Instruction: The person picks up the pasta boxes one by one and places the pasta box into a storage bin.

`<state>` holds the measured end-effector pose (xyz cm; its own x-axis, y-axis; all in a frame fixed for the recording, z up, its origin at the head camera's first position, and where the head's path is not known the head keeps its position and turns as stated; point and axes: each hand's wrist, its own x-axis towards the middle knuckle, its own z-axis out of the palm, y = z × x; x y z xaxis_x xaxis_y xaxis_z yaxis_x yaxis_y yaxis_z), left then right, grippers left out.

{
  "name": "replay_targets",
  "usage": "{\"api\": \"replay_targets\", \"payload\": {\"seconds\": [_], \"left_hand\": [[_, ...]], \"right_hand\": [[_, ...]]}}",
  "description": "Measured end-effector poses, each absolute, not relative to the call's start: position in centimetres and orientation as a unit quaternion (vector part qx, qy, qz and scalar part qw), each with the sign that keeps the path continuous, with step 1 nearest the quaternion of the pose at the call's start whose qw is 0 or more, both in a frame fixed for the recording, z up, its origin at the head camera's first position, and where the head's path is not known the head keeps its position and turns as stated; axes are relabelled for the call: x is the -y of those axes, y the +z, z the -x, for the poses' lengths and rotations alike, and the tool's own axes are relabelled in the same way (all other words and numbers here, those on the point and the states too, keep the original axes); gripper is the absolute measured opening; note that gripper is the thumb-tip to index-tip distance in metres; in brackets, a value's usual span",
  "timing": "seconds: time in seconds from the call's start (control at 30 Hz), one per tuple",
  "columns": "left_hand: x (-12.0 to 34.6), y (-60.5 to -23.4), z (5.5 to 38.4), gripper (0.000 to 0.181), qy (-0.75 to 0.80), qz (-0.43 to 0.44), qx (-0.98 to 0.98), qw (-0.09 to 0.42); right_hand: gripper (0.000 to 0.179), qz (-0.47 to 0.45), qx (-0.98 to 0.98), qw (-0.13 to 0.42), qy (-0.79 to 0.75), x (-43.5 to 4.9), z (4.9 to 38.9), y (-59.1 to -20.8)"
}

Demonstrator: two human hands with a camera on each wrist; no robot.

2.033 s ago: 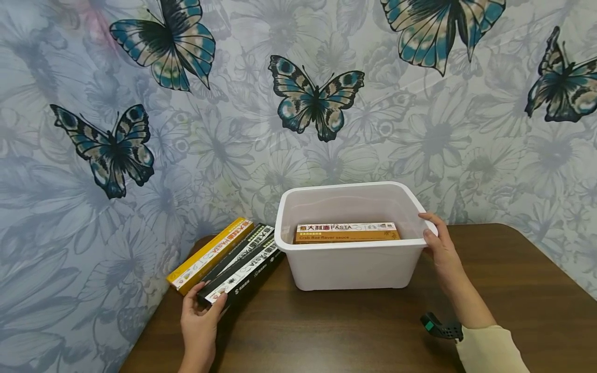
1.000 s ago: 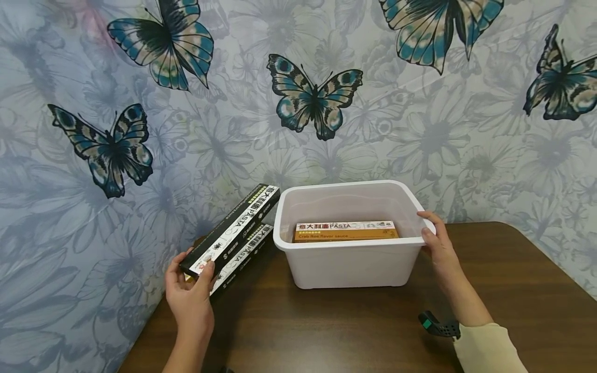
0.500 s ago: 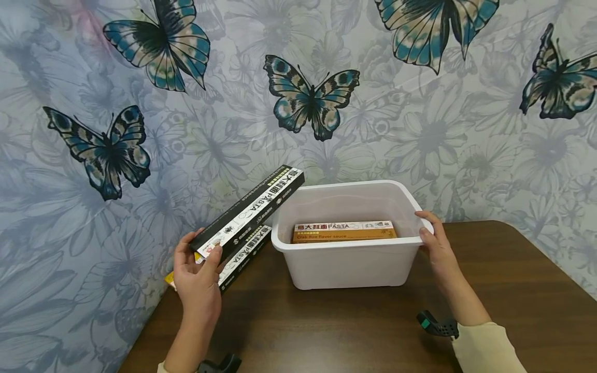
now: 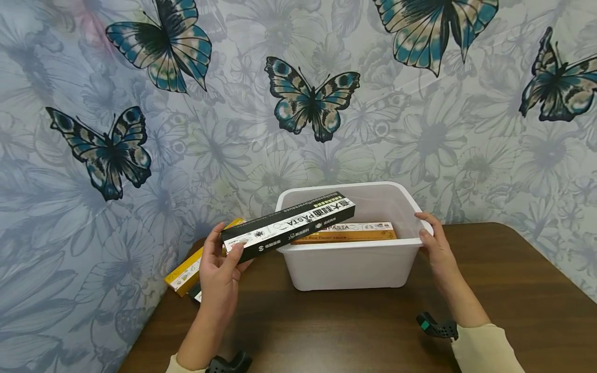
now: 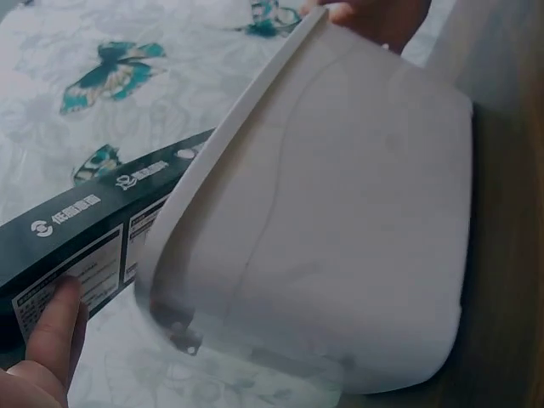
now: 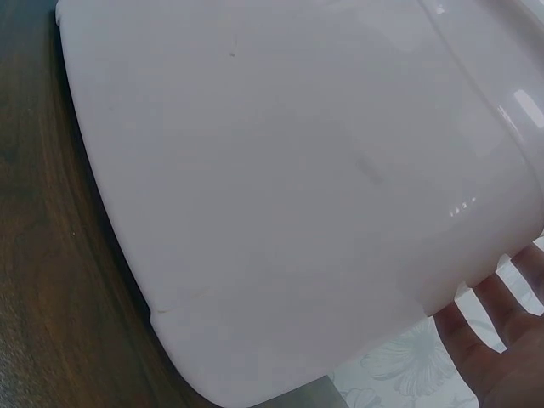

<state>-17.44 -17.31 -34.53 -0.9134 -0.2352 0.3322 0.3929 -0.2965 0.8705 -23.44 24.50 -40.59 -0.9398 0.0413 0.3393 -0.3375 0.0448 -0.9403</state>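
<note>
My left hand (image 4: pixel 221 274) grips the near end of a black pasta box (image 4: pixel 289 221), whose far end reaches over the left rim of a white plastic tub (image 4: pixel 350 267). In the left wrist view, a finger lies against the label side of that pasta box (image 5: pixel 93 225), beside the tub wall (image 5: pixel 340 212). On the tub's right rim, my right hand (image 4: pixel 438 251) holds on with curled fingers; the right wrist view shows its fingertips at the tub (image 6: pixel 280 187). Inside the tub lies an orange pasta box (image 4: pixel 354 234), partly hidden behind the black one.
Left of the tub, a yellow pasta box (image 4: pixel 188 272) and another black pasta box (image 4: pixel 195 294), mostly hidden by my left hand, lie on the brown wooden table (image 4: pixel 326 326). A butterfly-patterned wall (image 4: pixel 224 129) rises close behind the tub.
My left hand has lifted one black pasta box off the group at the left and carried it rightward, swinging its far end over the tub. My right hand has stayed on the rim.
</note>
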Motion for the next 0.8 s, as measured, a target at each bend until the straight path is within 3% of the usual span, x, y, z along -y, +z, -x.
{"api": "replay_targets", "payload": {"seconds": [0.43, 0.8], "left_hand": [[16.8, -34.4, 19.0, 0.051, -0.814, 0.100, 0.554, 0.141], [16.7, -34.0, 21.8, 0.054, -0.763, 0.065, 0.633, 0.113]], "right_hand": [[0.045, -0.111, 0.710, 0.143, 0.681, -24.5, 23.6, -40.6], [0.046, -0.113, 0.710, 0.151, 0.679, -24.6, 23.7, -40.9]]}}
